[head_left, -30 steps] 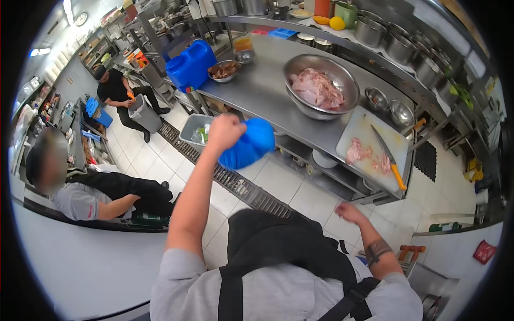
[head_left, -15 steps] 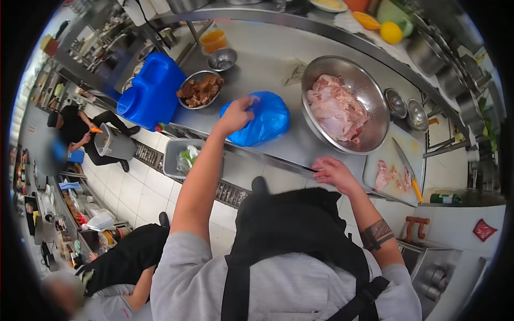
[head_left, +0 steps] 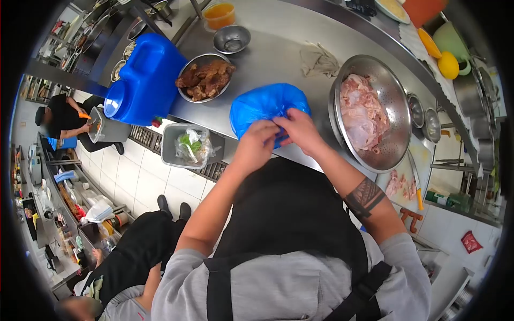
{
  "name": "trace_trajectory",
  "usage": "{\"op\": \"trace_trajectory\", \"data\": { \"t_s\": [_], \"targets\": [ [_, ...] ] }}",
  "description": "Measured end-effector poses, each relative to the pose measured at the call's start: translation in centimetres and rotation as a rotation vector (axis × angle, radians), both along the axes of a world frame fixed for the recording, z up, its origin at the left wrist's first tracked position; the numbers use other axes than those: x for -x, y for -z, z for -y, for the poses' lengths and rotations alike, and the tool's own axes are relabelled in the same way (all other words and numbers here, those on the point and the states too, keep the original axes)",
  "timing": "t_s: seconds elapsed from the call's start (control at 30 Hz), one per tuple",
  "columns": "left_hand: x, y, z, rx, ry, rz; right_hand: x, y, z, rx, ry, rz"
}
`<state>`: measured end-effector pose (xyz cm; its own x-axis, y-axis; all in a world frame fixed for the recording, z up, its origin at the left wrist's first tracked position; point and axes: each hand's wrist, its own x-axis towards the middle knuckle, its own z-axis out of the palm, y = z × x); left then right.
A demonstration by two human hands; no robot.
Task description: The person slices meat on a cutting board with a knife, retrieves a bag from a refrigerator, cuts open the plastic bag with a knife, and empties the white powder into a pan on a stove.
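Note:
A full, rounded blue plastic bag (head_left: 257,104) rests at the front edge of the steel counter; what is inside it does not show. My left hand (head_left: 258,140) has its fingers curled on the near side of the bag. Close beside it, my right hand (head_left: 300,130) pinches the bag's plastic, fingers bent together. To the right stands a steel colander (head_left: 397,119) holding raw chicken (head_left: 364,115). Left of the bag is a steel bowl (head_left: 188,68) of brown marinated meat (head_left: 206,80).
A blue jerrycan (head_left: 155,80) stands at the counter's left end, above a grey bin (head_left: 170,152) with plastic waste. At right, a knife (head_left: 415,174) lies on a cutting board (head_left: 425,155) with meat scraps. A cloth (head_left: 318,60) lies behind. Two co-workers (head_left: 136,251) (head_left: 67,115) are at left.
My right hand has moved from the counter edge left to the bag. My left hand has come down from the bag's top to its near side. The view has shifted closer to the counter.

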<state>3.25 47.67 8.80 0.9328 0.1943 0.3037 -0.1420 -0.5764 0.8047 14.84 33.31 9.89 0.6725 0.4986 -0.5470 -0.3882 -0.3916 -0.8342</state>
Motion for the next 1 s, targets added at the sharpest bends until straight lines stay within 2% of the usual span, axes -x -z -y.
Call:
{"op": "trace_trajectory", "data": {
  "t_s": [0.07,0.1,0.17,0.23,0.33,0.4,0.47,0.53,0.57,0.63,0.67,0.7,0.77,0.8,0.87,0.9,0.97,1.0],
  "targets": [
    [0.8,-0.6,0.2,0.006,0.016,0.028,-1.0,3.6,0.9,0.054,-0.209,0.392],
    [0.9,0.0,0.1,0.04,-0.07,0.05,-0.8,3.1,1.0,0.055,-0.217,0.397],
    [0.4,-0.4,0.0,0.12,-0.154,0.048,0.1,1.3,1.6,-0.281,-0.125,-0.057],
    [-0.4,-1.4,0.1,0.199,-0.228,0.046,0.2,1.2,2.1,-0.258,-0.137,-0.037],
    [-2.2,-2.2,-0.3,-0.103,-0.227,0.217,-0.1,1.3,2.6,-0.238,-0.163,-0.015],
    [-2.8,-1.0,-1.7,-0.146,0.003,0.105,-0.2,1.0,2.8,-0.231,-0.176,-0.012],
    [-2.9,-0.8,-2.4,-0.192,-0.004,0.119,-0.2,0.1,3.0,-0.163,-0.174,0.013],
    [-2.4,-2.5,-3.2,-0.371,-0.022,0.175,0.0,-1.5,3.2,-0.131,-0.204,0.066],
    [-1.9,-3.5,-3.4,-0.372,-0.018,0.177,0.1,-2.3,3.2,-0.101,-0.245,0.115],
    [-0.9,-5.5,-4.0,0.125,-0.187,-0.035,-0.4,-3.6,3.2,-0.064,-0.288,0.213],
    [-0.7,-5.7,-4.6,0.122,-0.183,-0.038,-0.6,-3.8,3.2,-0.025,-0.331,0.307],
    [-0.4,-5.8,-5.4,0.354,-0.122,-0.079,-0.5,-3.4,3.0,-0.027,-0.329,0.304],
    [-0.6,-6.4,-5.8,0.729,-0.014,-0.08,-0.7,-2.0,2.4,-0.354,-0.045,0.265],
    [-1.3,-5.4,-5.6,0.727,-0.019,-0.076,-1.3,-1.8,2.2,-0.357,-0.051,0.267],
    [-2.6,-1.6,-4.6,0.5,-0.083,0.021,-2.5,-1.3,2.0,-0.237,-0.037,0.3],
    [-2.7,-0.9,-3.9,0.5,-0.089,0.025,-2.6,-0.6,1.8,-0.238,-0.043,0.301],
    [-2.6,0.0,-2.5,-0.021,0.04,-0.029,-2.7,0.6,1.7,-0.09,-0.273,0.612],
    [-2.5,-0.2,-2.7,-0.018,0.032,-0.033,-2.7,0.9,1.9,-0.09,-0.281,0.607]
  ]
}}
